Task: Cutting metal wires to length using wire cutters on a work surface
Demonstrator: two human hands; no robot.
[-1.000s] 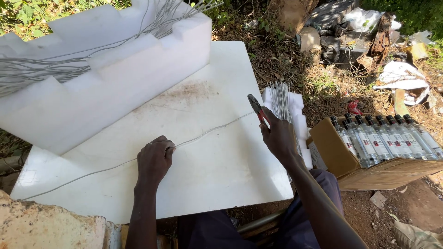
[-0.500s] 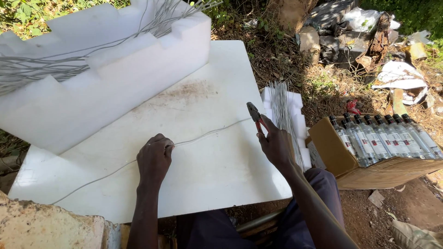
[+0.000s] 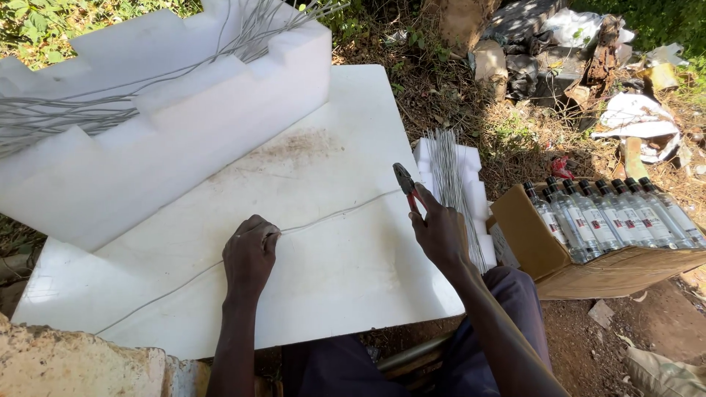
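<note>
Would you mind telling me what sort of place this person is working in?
Probably an improvised outdoor work spot, perhaps a yard: a white board serves as a bench on bare earth and grass, with discarded rubbish and a cardboard box of bottles alongside.

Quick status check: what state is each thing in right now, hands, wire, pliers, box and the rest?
left hand: closed on the wire, pressing it to the board
right hand: gripping pliers
wire: lying across the white board, roughly straight
pliers: held raised, jaws look shut
cut wire bundle: lying on white blocks
cardboard box: open, full of bottles lying down
</note>
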